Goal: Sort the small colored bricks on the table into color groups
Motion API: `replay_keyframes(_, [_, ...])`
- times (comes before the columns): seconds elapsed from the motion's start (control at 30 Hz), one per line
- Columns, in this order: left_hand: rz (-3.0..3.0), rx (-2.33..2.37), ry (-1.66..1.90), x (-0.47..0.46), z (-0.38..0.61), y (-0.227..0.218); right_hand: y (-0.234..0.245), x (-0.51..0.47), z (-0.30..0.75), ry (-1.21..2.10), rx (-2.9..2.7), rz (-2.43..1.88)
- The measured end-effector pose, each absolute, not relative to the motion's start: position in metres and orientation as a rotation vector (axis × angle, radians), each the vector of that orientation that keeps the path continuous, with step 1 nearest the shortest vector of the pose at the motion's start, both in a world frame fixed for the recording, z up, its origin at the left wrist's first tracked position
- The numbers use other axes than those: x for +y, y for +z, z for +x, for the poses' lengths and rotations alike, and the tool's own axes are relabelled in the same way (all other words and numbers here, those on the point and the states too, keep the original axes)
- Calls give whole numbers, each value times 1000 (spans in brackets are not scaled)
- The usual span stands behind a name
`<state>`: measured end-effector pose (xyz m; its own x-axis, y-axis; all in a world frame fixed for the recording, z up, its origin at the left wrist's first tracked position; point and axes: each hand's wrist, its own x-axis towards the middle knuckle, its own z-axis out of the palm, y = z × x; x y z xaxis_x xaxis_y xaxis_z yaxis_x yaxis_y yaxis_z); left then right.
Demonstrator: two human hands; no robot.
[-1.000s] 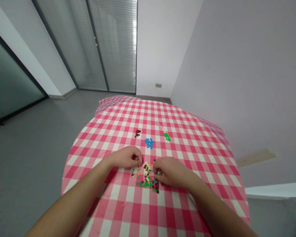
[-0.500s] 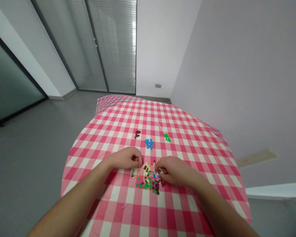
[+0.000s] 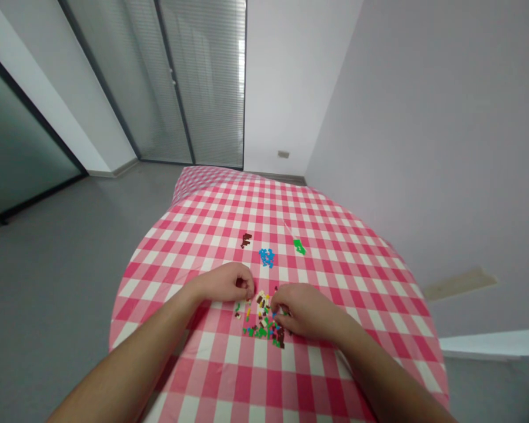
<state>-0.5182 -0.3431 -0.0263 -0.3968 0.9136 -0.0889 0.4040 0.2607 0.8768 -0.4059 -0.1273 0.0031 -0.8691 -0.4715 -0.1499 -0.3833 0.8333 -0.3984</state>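
Note:
A mixed heap of tiny coloured pieces [image 3: 261, 320] lies on a table with a red and white checked cloth [image 3: 229, 235]. My left hand [image 3: 229, 282] rests curled at the heap's upper left, fingers closed; what it holds, if anything, is hidden. My right hand [image 3: 300, 309] lies on the heap's right side with its fingertips pinched among the pieces. Farther back sit three small sorted groups: brown pieces [image 3: 245, 239], blue pieces [image 3: 267, 257] and green pieces [image 3: 298, 246].
The table's right edge runs close to a plain white wall [image 3: 423, 147]. Grey floor [image 3: 48, 258] lies to the left, with glass doors and blinds [image 3: 194, 82] behind. The cloth hangs over the far edge.
My right hand has slid slightly left and down into the heap, its fingers pinching among the pieces. My left hand has stayed where it was.

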Motion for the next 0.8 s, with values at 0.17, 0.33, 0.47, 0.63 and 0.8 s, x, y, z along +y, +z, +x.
replay_keyframes(0.17, [1178,1907,1096,-343,-518,-26,2,-134,-405,-528,2769,-673])
replay_keyframes(0.33, [1168,1926,1079,-343,-518,-28,-3,-134,-405,-768,2816,-795])
replay_keyframes(0.47, [1152,1940,1058,-344,-519,-29,-10,-125,-412,-1009,2934,-657])
replay_keyframes(0.63, [1155,1934,1062,-344,-519,-28,-25,-112,-427,-1103,3116,-379])
replay_keyframes(0.8, [1172,1939,1058,-344,-519,-28,-36,-112,-435,-966,3233,-333])
